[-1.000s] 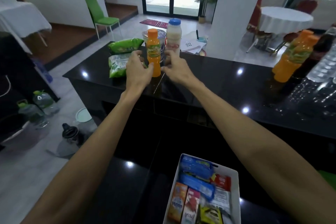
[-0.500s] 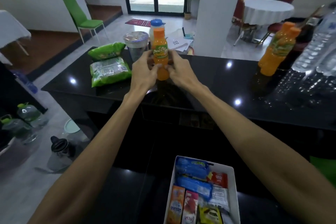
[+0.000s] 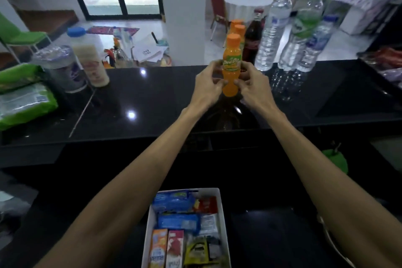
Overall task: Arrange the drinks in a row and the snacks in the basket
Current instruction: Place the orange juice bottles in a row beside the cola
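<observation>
I hold an orange juice bottle (image 3: 231, 61) upright above the black counter (image 3: 152, 98), my left hand (image 3: 206, 87) and my right hand (image 3: 254, 87) gripping it from either side. Just behind it stand two more orange bottles (image 3: 238, 28), a dark cola bottle (image 3: 253, 41) and three clear water bottles (image 3: 291, 35) in a line. At far left are a milky bottle with a blue cap (image 3: 89, 56), a lidded cup (image 3: 61, 67) and green snack bags (image 3: 21, 98). The white basket (image 3: 222, 213) at the bottom holds several snack packs.
A lower black ledge runs between the counter and the basket. Red packets (image 3: 387, 61) lie at the counter's far right. Beyond the counter are a white pillar, papers on the floor, a green chair and a round white-clothed table.
Both hands lifted the orange bottle from beside the left-hand snacks and carried it right, up to the row of drinks. The view swung right with it.
</observation>
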{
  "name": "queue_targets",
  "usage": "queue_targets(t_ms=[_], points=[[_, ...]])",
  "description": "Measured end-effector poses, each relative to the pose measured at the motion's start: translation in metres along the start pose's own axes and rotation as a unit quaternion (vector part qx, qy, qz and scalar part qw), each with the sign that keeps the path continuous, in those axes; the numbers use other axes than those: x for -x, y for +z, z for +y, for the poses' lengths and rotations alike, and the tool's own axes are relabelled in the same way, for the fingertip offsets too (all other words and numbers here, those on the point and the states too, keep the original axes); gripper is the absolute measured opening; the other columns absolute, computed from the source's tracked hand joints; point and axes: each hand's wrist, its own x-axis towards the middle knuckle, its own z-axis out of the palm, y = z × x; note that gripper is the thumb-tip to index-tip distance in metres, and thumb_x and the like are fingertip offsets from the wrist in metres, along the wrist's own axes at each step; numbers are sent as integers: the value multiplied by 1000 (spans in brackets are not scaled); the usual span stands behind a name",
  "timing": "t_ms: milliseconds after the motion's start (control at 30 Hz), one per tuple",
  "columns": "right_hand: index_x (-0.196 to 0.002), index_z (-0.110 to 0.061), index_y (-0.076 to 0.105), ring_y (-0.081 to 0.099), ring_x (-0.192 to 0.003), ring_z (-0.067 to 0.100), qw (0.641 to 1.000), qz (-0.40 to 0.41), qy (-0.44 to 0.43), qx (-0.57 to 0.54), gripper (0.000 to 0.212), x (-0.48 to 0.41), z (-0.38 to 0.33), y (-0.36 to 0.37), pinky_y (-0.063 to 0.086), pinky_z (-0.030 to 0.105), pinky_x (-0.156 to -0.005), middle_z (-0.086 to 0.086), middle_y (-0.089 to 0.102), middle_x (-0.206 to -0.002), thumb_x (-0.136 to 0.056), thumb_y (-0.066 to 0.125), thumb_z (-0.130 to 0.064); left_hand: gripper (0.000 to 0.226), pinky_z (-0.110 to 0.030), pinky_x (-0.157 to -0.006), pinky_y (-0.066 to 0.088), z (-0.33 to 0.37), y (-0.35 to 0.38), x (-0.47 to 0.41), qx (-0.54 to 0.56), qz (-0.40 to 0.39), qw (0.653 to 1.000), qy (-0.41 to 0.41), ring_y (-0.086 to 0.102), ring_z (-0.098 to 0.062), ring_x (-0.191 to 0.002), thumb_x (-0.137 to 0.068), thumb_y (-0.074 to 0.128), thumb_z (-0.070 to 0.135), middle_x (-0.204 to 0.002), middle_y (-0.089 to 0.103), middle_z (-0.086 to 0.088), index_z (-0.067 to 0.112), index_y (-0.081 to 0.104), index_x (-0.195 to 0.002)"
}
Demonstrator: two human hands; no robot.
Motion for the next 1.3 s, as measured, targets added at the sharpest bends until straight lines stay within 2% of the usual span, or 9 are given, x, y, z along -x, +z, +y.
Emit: queue_targets(t_ms=[133, 267, 400, 500, 700, 933, 1100, 1200, 1300], points=[[-134, -24, 56, 64, -82, -6, 1000, -3, 3, 2, 48, -4, 28, -20, 50, 13, -73, -19, 64, -88, -89, 64, -7, 50, -12, -68, 52, 1, 33, -4, 1, -1, 1000, -19, 65, 7, -77, -84, 68, -4, -96, 67, 9, 11, 58, -130], [-137, -22, 52, 66, -84, -1, 1000, -23, -9, -12, 48, -14, 38, -20, 56, 23, -76, -9, 67, -97, -91, 63, -9, 51, -22, -74, 58, -1, 40, -8, -10, 19, 999, -25, 69, -5, -83, -86, 68, -2, -103, 69, 0, 14, 57, -133], [-132, -17, 54, 67, -82, 0, 999, -39, -13, -15, 45, -25, 45, -14, 58, 26, -77, -10, 66, -98, -90, 66, -10, 49, -24, -77, 59, -8, 39, -15, -23, 26, 999, -38, 70, -5, -89, -86, 72, 4, -109, 70, 1, 13, 58, -132], [-122, -11, 60, 67, -93, 7, 999, -41, -2, -15, 36, -34, 51, -11, 56, 30, -88, -3, 69, -104, -87, 70, -11, 40, -27, -84, 58, -18, 36, -21, -47, 20, 998, -41, 68, -2, -90, -84, 77, 13, -103, 71, 3, 8, 65, -122], [-124, -10, 60, 64, -96, 1, 998, -58, -5, -21, 39, -36, 64, -8, 47, 5, -80, -4, 70, -109, -88, 71, -14, 40, -24, -95, 52, -35, 39, -25, -92, 6, 995, -48, 67, -9, -106, -89, 72, 29, -116, 72, -3, 10, 68, -124], [-129, -12, 60, 61, -98, -1, 998, -60, 2, 14, 43, -37, 69, -6, 42, 3, -80, 0, 71, -114, -87, 72, -18, 48, -12, -95, 46, -42, 41, -26, -89, -28, 994, -61, 63, -9, -115, -91, 71, 30, -126, 68, -6, 9, 62, -133], [-130, -11, 60, 61, -103, 2, 998, -56, 7, 27, 42, -38, 67, -8, 46, 16, -92, 3, 70, -117, -89, 69, -16, 50, -33, -103, 49, -43, 42, -28, -126, -48, 988, -76, 63, -11, -117, -92, 68, 34, -127, 67, -5, 11, 60, -135], [-131, -11, 60, 60, -104, 1, 998, -58, 6, 32, 42, -37, 66, -8, 40, 6, -85, 3, 70, -118, -90, 69, -15, 51, -37, -103, 50, -42, 43, -28, -138, -50, 986, -81, 63, -12, -118, -92, 68, 35, -127, 68, -4, 12, 59, -136], [-132, -11, 59, 62, -110, 7, 998, -62, 4, 29, 42, -36, 65, -9, 41, 12, -89, 4, 69, -121, -91, 67, -15, 50, -38, -103, 50, -41, 44, -27, -151, -51, 984, -81, 63, -13, -117, -92, 67, 35, -127, 67, -4, 12, 59, -136]])
